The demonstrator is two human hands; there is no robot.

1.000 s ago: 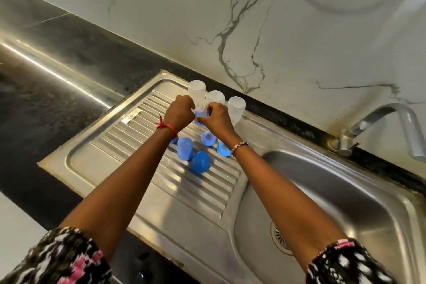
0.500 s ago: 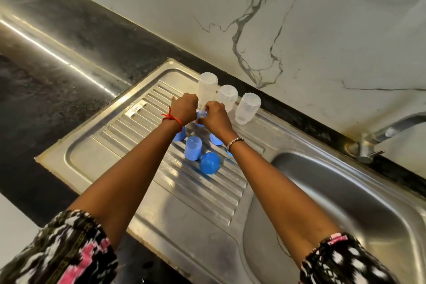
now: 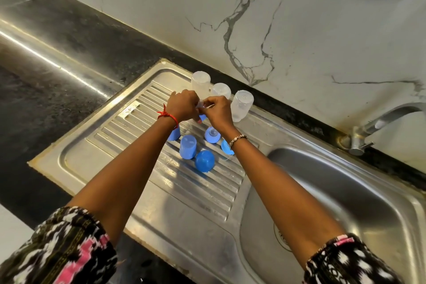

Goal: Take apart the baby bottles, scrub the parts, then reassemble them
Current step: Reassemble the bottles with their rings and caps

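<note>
Clear nipple (image 3: 201,104) with blue ring pinched between left hand (image 3: 182,105) and right hand (image 3: 219,112).

Bright, even daylight fills the scene. A hard streak of glare runs along the dark desk (image 3: 46,57) toward its left edge, and softer sheen lies on the steel drainboard (image 3: 129,145). Arms cast faint shadows there. Wide-angle distortion bends lines near the borders; the tap (image 3: 380,120) looks slightly soft.

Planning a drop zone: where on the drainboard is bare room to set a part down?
Free: near ribbed drainboard below the blue caps, and its left end. Crowded: far edge, three clear bottles, both hands.
</note>
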